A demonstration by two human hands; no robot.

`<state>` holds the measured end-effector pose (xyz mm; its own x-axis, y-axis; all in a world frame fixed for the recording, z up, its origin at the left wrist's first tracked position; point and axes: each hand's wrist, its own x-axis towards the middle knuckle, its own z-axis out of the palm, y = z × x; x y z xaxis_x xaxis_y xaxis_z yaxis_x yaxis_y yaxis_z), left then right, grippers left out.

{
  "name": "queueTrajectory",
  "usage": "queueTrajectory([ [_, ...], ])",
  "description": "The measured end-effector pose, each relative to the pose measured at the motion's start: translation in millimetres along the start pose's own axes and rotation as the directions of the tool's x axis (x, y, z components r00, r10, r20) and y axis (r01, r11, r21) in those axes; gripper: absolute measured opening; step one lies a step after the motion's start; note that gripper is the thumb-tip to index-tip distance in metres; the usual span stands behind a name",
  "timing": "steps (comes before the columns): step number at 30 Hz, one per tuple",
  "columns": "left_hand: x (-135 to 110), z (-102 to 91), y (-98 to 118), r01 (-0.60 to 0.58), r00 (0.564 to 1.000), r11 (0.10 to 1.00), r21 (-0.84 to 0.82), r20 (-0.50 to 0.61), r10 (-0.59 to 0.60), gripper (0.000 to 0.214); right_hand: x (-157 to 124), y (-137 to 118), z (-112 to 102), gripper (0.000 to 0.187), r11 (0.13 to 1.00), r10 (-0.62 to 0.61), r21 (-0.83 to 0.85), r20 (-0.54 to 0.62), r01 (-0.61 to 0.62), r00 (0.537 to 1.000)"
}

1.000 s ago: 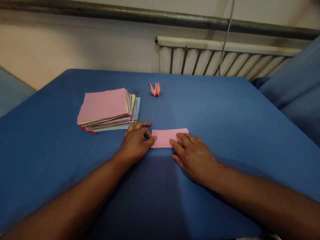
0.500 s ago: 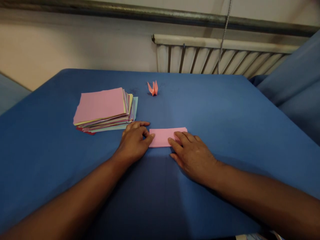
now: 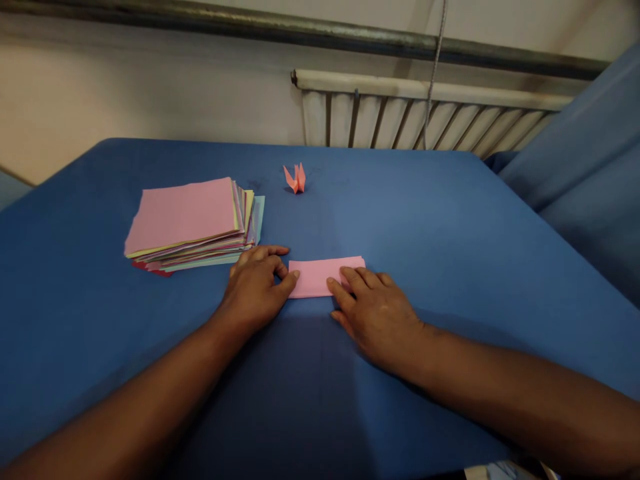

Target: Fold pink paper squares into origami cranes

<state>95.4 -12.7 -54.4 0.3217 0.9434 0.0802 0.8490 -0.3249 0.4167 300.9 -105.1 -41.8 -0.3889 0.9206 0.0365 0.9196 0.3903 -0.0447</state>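
A folded pink paper strip lies flat on the blue table in front of me. At its left end, the thumb and curled index finger of my left hand pinch the edge, while the other fingers stretch over the table. My right hand rests palm down, its fingers extended and pressed flat on the strip's right part. Those fingers cover some of the right end. Behind my left hand sits a thick stack of coloured paper sheets with a pink one on top.
A small folded orange-pink paper crane stands toward the back of the blue table. Past the table's far edge are a white radiator and a pipe along the wall. Blue cloth hangs at the right.
The whole view has shifted slightly, so everything appears a little farther left. Both hands keep the same hold on the strip, which looks unchanged.
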Motion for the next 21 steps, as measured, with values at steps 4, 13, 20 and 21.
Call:
queueTrajectory([
  [4,0.2,0.6,-2.2,-0.017,1.000,1.000,0.003,-0.009,0.017,0.025,0.1,-0.8,-0.9,0.047,1.000,0.011,0.004,0.015,-0.011,1.000],
  [13,0.3,-0.2,-4.1,-0.045,0.999,0.999,-0.007,-0.008,0.045,0.024,0.0,1.9,5.2,0.049,0.999,-0.012,0.029,-0.025,0.013,1.000],
  [20,1.0,0.9,-5.7,-0.036,0.999,0.999,-0.003,-0.003,0.036,0.024,0.1,1.1,2.8,0.048,1.000,-0.005,0.026,-0.013,0.006,1.000],
  [21,1.1,1.1,-5.9,-0.038,0.999,0.999,-0.001,-0.003,0.038,0.024,0.0,1.1,2.5,0.048,1.000,-0.006,0.028,-0.011,0.006,1.000],
])
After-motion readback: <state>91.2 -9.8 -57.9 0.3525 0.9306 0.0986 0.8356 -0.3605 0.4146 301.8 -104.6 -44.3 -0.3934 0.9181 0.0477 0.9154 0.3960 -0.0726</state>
